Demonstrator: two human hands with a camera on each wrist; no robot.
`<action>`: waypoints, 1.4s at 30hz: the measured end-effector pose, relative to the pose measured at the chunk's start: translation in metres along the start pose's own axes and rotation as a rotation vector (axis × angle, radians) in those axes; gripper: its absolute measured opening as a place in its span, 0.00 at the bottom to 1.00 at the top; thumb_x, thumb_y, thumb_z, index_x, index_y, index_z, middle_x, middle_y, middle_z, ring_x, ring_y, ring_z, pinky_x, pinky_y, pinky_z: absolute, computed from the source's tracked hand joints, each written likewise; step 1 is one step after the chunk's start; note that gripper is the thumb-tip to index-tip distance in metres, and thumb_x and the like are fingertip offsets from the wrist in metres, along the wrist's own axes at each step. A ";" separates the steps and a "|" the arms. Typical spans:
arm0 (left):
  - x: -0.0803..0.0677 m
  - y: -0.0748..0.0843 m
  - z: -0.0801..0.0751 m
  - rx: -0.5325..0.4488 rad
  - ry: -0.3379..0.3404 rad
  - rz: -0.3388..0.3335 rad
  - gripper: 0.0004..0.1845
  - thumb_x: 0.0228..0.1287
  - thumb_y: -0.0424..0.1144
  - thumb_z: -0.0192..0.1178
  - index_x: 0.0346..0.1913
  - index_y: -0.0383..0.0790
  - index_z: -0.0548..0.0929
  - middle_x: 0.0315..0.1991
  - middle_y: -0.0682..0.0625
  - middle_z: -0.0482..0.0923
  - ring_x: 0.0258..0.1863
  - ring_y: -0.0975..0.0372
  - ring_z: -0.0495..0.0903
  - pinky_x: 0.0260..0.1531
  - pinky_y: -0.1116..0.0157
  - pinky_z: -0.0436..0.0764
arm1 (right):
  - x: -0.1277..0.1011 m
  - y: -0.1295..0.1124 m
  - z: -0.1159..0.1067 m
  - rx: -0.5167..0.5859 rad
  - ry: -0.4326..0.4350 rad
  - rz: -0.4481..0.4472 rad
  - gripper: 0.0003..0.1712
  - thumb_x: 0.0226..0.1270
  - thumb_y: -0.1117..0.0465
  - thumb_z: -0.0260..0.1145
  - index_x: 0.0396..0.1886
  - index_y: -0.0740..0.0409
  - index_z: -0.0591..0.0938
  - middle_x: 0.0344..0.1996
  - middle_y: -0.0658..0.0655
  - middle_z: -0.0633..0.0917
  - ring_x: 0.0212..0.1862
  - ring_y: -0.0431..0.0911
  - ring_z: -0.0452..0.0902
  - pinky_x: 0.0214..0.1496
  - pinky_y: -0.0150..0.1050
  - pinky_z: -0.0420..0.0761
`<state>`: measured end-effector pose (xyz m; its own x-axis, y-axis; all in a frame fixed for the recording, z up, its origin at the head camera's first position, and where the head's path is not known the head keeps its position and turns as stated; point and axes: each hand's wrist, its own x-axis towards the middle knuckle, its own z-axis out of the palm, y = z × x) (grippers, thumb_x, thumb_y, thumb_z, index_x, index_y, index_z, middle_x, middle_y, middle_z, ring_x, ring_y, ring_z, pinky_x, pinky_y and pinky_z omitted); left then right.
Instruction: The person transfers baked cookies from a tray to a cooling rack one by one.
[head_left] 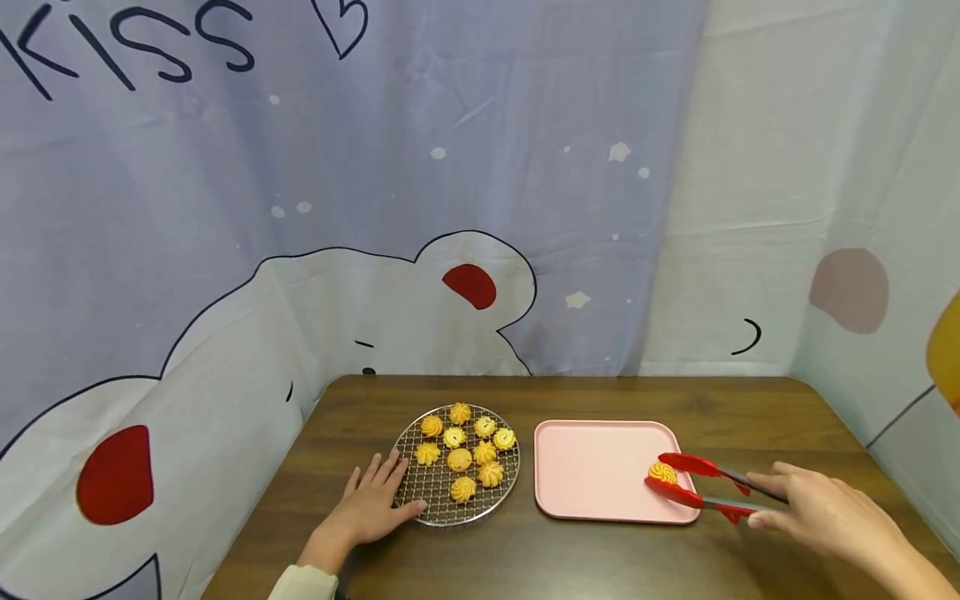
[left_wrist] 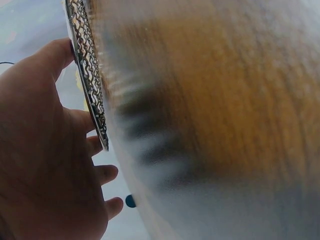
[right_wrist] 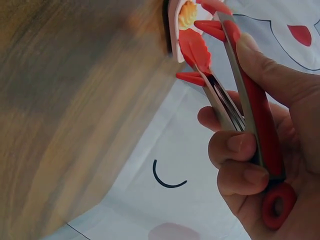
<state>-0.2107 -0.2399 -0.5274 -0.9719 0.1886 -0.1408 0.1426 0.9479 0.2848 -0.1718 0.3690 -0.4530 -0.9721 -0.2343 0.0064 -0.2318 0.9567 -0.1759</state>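
Red tongs (head_left: 708,483) sit in the right hand (head_left: 825,512), fingers curled round both arms w/ thumb on top; grip tight. The tong tips pinch 1 swirl cookie (head_left: 662,472) over the right end of the pink tray (head_left: 592,475). Right forearm comes in low from the near-right corner. Left hand (head_left: 371,504) lies flat on the wooden worktop (head_left: 525,558), fingers straight, spread, holding nothing, tips touching the rim of the round wire rack (head_left: 438,492) w/ 9 cookies.
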 end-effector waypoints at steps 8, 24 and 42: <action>0.000 0.001 -0.001 -0.012 -0.002 0.003 0.49 0.68 0.70 0.52 0.79 0.38 0.59 0.81 0.40 0.49 0.79 0.38 0.44 0.72 0.32 0.41 | -0.005 0.001 0.008 -0.002 0.066 -0.021 0.34 0.52 0.36 0.76 0.56 0.48 0.88 0.48 0.53 0.84 0.40 0.50 0.84 0.30 0.52 0.80; 0.002 -0.002 0.000 -0.034 0.000 -0.002 0.50 0.67 0.71 0.52 0.79 0.39 0.59 0.81 0.40 0.50 0.79 0.38 0.44 0.72 0.32 0.41 | -0.001 -0.040 0.017 0.023 0.236 -0.099 0.30 0.51 0.41 0.80 0.55 0.44 0.89 0.40 0.38 0.82 0.33 0.38 0.79 0.29 0.44 0.77; 0.001 -0.004 0.002 -0.039 -0.002 -0.009 0.50 0.67 0.72 0.51 0.80 0.40 0.58 0.81 0.41 0.48 0.80 0.39 0.42 0.72 0.32 0.39 | 0.027 -0.104 0.027 0.107 0.296 -0.178 0.28 0.53 0.42 0.79 0.56 0.37 0.88 0.35 0.32 0.78 0.25 0.29 0.66 0.25 0.32 0.67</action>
<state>-0.2120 -0.2426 -0.5308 -0.9727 0.1810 -0.1455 0.1267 0.9387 0.3207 -0.1733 0.2583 -0.4614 -0.8885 -0.3206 0.3283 -0.4086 0.8784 -0.2480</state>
